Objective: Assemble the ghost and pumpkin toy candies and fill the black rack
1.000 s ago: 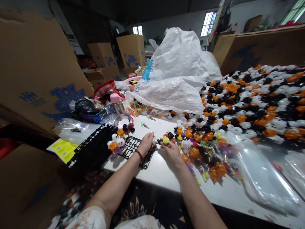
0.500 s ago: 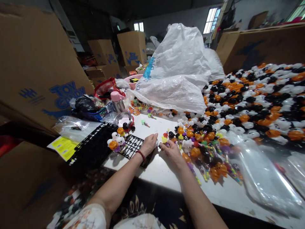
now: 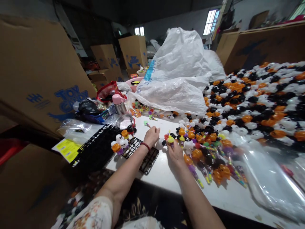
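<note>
My right hand point(image 3: 175, 152) is closed around a small stick with a yellow top point(image 3: 170, 139), held upright at the edge of the pile of toy-topped candy tubes point(image 3: 209, 149). My left hand point(image 3: 151, 137) has its fingers curled, and whatever they may hold is hidden. Just beyond its knuckles lies a candy tube with a green top point(image 3: 146, 122). Under my left wrist is a black grid rack point(image 3: 150, 160). Ghost, pumpkin and black toy heads point(image 3: 120, 141) stand upright at its left end.
Black racks point(image 3: 95, 148) are stacked at the left beside yellow printed sheets point(image 3: 69, 149). Behind them stands a pink-lidded flask point(image 3: 119, 103). A big white sack point(image 3: 176, 73) rises at the back. Heaped toy heads point(image 3: 262, 98) and clear plastic bags point(image 3: 259, 175) fill the right.
My left hand has moved up and away from my right hand, towards the green-topped tube. My right hand has shifted slightly right, turning the yellow-topped stick more upright. The view has shifted slightly.
</note>
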A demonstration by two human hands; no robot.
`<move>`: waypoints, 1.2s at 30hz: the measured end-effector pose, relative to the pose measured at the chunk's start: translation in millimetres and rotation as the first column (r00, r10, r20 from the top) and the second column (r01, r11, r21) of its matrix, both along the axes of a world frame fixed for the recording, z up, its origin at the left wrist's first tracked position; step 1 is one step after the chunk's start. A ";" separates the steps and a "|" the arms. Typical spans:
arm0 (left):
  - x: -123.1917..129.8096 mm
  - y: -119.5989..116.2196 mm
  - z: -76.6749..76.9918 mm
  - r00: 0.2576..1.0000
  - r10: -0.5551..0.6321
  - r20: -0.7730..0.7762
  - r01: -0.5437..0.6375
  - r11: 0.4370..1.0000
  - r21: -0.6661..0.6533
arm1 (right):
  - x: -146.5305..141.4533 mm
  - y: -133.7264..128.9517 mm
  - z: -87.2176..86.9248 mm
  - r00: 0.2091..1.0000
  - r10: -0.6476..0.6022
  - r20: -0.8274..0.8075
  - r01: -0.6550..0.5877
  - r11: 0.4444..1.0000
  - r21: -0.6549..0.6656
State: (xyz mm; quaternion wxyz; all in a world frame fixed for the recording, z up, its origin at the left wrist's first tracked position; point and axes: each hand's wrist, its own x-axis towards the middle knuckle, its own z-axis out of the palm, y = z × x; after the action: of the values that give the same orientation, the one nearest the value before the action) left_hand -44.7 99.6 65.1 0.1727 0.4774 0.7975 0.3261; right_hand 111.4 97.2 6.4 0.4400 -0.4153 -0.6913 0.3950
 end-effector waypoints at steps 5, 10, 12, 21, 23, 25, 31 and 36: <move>6.0 29.0 -6.4 0.984 -0.179 -0.008 0.177 0.978 -0.108 | 2.2 5.9 -7.1 0.969 -0.197 0.150 0.104 0.874 0.475; 9.1 30.9 -8.3 0.952 -0.301 0.062 0.307 0.943 -0.130 | 0.2 6.1 -5.6 0.938 -0.249 0.241 0.062 0.805 0.590; 5.8 25.5 -3.0 0.923 -0.366 0.117 0.379 0.919 -0.110 | -1.3 4.2 -4.3 0.913 -0.282 0.296 0.062 0.812 0.581; -23.9 46.2 26.7 0.799 -0.574 0.178 0.585 0.811 -0.011 | -9.5 3.7 -22.0 0.931 -0.269 0.248 0.101 0.841 0.531; -24.1 71.7 27.1 0.848 -0.525 0.079 0.524 0.851 0.028 | -12.2 1.9 -25.0 0.946 -0.219 0.240 0.072 0.862 0.501; -16.2 99.1 26.2 0.857 -0.516 -0.023 0.516 0.856 0.039 | -15.0 -0.4 -26.9 0.957 -0.168 0.238 0.035 0.878 0.478; 33.8 166.4 28.5 0.647 -0.716 -0.260 0.719 0.687 -0.101 | -22.7 -3.2 -33.8 0.946 -0.177 0.271 0.024 0.873 0.487; 60.5 194.3 18.7 0.498 -0.814 -0.300 0.767 0.575 -0.284 | -22.6 -3.6 -30.6 0.928 -0.204 0.311 0.014 0.854 0.520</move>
State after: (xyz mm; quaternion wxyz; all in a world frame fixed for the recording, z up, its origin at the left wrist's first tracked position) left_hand 15.8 293.9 83.8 0.1628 0.8339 0.5238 0.0602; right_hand 88.8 93.6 -24.3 0.4237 -0.3879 -0.8135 0.0910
